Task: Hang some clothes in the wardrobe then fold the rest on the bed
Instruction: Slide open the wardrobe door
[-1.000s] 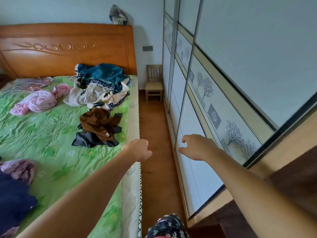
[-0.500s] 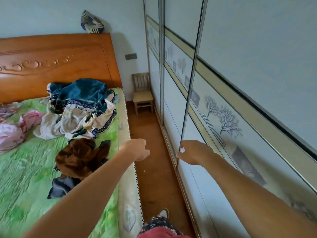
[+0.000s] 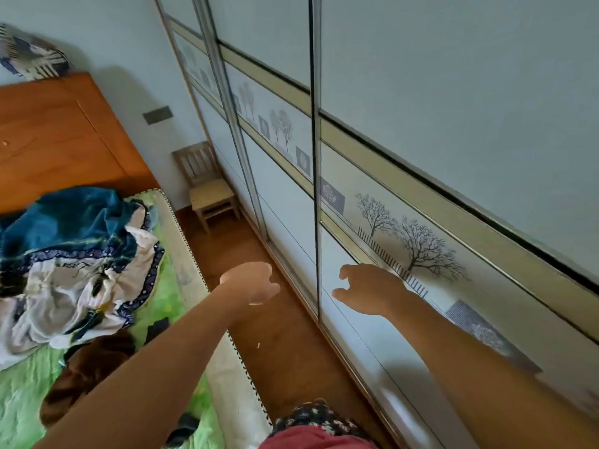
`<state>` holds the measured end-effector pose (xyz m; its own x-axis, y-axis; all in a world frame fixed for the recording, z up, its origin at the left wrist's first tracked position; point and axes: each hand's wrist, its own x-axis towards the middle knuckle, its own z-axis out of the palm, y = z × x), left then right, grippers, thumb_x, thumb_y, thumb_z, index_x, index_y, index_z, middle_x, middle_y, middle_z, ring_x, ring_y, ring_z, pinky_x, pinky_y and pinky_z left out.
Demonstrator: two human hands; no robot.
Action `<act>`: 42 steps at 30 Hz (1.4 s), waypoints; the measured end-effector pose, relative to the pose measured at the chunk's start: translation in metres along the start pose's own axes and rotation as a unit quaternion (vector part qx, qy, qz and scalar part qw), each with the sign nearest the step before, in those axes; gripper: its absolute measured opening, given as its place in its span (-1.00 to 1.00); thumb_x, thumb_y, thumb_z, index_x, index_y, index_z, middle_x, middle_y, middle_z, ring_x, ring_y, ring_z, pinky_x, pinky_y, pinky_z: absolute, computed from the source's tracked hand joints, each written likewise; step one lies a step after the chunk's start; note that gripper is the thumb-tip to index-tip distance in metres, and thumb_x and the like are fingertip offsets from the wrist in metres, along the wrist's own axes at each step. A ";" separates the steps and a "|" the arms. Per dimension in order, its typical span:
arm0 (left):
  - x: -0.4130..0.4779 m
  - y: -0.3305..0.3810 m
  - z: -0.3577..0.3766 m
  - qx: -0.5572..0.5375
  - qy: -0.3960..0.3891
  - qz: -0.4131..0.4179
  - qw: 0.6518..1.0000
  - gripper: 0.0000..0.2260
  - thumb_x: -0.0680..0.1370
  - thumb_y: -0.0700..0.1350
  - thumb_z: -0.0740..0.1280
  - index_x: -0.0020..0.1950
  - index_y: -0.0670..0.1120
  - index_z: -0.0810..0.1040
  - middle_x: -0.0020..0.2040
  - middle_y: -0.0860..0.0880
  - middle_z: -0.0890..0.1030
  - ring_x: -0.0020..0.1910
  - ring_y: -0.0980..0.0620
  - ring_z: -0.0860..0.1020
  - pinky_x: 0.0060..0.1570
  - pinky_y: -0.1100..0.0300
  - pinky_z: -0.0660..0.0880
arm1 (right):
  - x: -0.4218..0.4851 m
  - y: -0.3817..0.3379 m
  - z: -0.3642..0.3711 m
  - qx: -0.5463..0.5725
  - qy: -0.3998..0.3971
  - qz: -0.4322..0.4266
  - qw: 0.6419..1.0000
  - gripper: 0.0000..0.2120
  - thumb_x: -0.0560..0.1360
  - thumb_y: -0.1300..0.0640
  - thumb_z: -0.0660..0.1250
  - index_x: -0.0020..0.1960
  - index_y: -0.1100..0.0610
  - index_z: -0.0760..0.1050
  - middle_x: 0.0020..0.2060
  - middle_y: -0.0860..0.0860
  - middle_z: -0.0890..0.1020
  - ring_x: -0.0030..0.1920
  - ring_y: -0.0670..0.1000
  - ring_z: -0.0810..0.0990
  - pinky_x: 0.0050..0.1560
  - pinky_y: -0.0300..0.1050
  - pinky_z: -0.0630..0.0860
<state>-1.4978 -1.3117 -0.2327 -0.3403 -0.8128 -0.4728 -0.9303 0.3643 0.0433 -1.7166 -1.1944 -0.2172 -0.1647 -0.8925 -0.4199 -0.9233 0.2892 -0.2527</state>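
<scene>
Fingers of right hand loosely curled, empty, near metal edge of sliding wardrobe door: hook that edge, pull straight sideways; left hand also empty.

On my feed the far wall is pale blue-grey, with a small grey plate fixed to it. A wooden headboard stands against it at the left. A little wooden chair sits in the corner on the brown floor, which runs between bed and wardrobe. The wardrobe's pale sliding doors carry a band of bare trees. The light is soft, even daylight.
</scene>
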 end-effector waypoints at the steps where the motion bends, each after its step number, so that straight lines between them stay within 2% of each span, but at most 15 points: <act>1: 0.006 0.004 -0.002 0.011 -0.002 0.018 1.000 -0.56 0.57 0.14 0.21 0.41 0.00 0.44 0.33 0.01 0.55 0.29 -0.03 0.52 0.22 0.04 0.49 | -0.001 0.003 0.002 0.007 -0.002 0.010 1.000 -0.57 0.57 -0.15 0.19 0.40 -0.04 0.40 0.24 -0.07 0.56 0.23 0.05 0.53 0.11 -0.02 0.52; 5: 0.036 0.024 -0.012 0.051 -0.020 0.084 0.995 -0.52 0.57 0.15 0.21 0.45 -0.02 0.42 0.36 -0.02 0.53 0.31 -0.05 0.51 0.23 0.00 0.50 | -0.003 0.014 0.008 0.033 -0.003 0.075 0.997 -0.55 0.55 -0.18 0.19 0.37 -0.02 0.41 0.23 -0.06 0.56 0.23 0.05 0.53 0.16 0.01 0.53; 9: 0.072 0.054 -0.024 0.091 -0.049 0.169 0.980 -0.56 0.50 0.10 0.17 0.33 -0.02 0.49 0.24 -0.02 0.58 0.18 -0.07 0.55 0.18 -0.02 0.52 | 0.002 0.020 0.010 0.068 0.009 0.142 0.988 -0.51 0.57 -0.17 0.22 0.41 0.04 0.40 0.29 0.02 0.55 0.21 0.06 0.56 0.15 -0.03 0.54; 12: 0.103 0.069 -0.023 0.150 -0.049 0.242 0.957 -0.59 0.55 0.12 0.20 0.36 0.01 0.46 0.31 -0.02 0.54 0.26 -0.09 0.52 0.16 0.01 0.49 | 0.010 0.015 0.013 0.090 0.025 0.190 0.977 -0.47 0.59 -0.18 0.23 0.48 0.03 0.36 0.44 0.02 0.44 0.32 0.08 0.50 0.24 -0.05 0.47; 17: 0.132 0.079 -0.022 0.230 -0.058 0.333 0.912 -0.57 0.55 0.12 0.23 0.40 0.04 0.44 0.35 0.00 0.52 0.30 -0.08 0.50 0.20 -0.01 0.46 | 0.014 -0.004 0.021 0.127 0.048 0.283 0.950 -0.47 0.58 -0.22 0.26 0.46 0.00 0.37 0.37 0.01 0.52 0.27 0.10 0.54 0.21 -0.02 0.50; 21: 0.131 0.085 -0.022 0.252 -0.069 0.388 0.884 -0.57 0.54 0.12 0.23 0.39 0.04 0.44 0.33 0.01 0.53 0.30 -0.05 0.49 0.14 0.05 0.44 | -0.005 -0.012 0.032 0.149 0.049 0.359 0.920 -0.48 0.56 -0.24 0.25 0.44 -0.03 0.39 0.33 0.01 0.54 0.27 0.09 0.53 0.23 0.04 0.51; 27: 0.109 0.100 -0.019 0.267 -0.067 0.433 0.858 -0.54 0.56 0.16 0.21 0.41 0.02 0.43 0.32 0.00 0.53 0.26 -0.04 0.50 0.10 0.06 0.49 | -0.047 -0.014 0.046 0.160 0.053 0.422 0.891 -0.50 0.56 -0.25 0.23 0.42 -0.05 0.39 0.35 -0.01 0.53 0.31 0.09 0.53 0.26 0.09 0.50; 29: 0.098 0.101 -0.021 0.262 -0.056 0.439 0.858 -0.55 0.57 0.16 0.20 0.41 0.02 0.43 0.32 0.00 0.53 0.25 -0.04 0.51 0.09 0.05 0.49 | -0.061 -0.016 0.046 0.164 0.058 0.432 0.885 -0.50 0.56 -0.25 0.22 0.43 -0.07 0.38 0.35 -0.02 0.53 0.32 0.08 0.52 0.27 0.08 0.49; 34: 0.067 0.104 -0.042 0.240 -0.014 0.454 0.858 -0.54 0.57 0.16 0.22 0.43 0.02 0.41 0.37 0.01 0.50 0.32 -0.04 0.48 0.22 0.01 0.48 | -0.091 -0.024 0.036 0.154 0.100 0.438 0.880 -0.50 0.55 -0.26 0.23 0.43 -0.11 0.39 0.38 -0.03 0.52 0.33 0.08 0.51 0.28 0.08 0.49; 38: 0.045 0.112 -0.063 0.228 0.022 0.465 0.855 -0.56 0.56 0.17 0.22 0.39 0.04 0.43 0.30 0.02 0.52 0.26 -0.06 0.50 0.17 0.03 0.47 | -0.122 -0.029 0.019 0.139 0.130 0.447 0.874 -0.55 0.57 -0.25 0.23 0.37 -0.08 0.44 0.35 -0.01 0.53 0.32 0.10 0.51 0.28 0.08 0.48; 42: 0.025 0.120 -0.086 0.220 0.047 0.473 0.852 -0.56 0.57 0.16 0.22 0.40 0.02 0.43 0.35 -0.01 0.50 0.30 -0.07 0.48 0.23 0.01 0.46 | -0.153 -0.032 -0.007 0.128 0.171 0.453 0.865 -0.53 0.56 -0.24 0.26 0.40 -0.08 0.43 0.40 -0.02 0.49 0.35 0.08 0.48 0.31 0.09 0.46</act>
<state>-1.6292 -1.3273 -0.1637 -0.9378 -0.0866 -0.3363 -0.0999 0.9947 0.0226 -1.6647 -1.0691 -0.1387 -0.9144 -0.2969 -0.2751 -0.2614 0.9521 -0.1589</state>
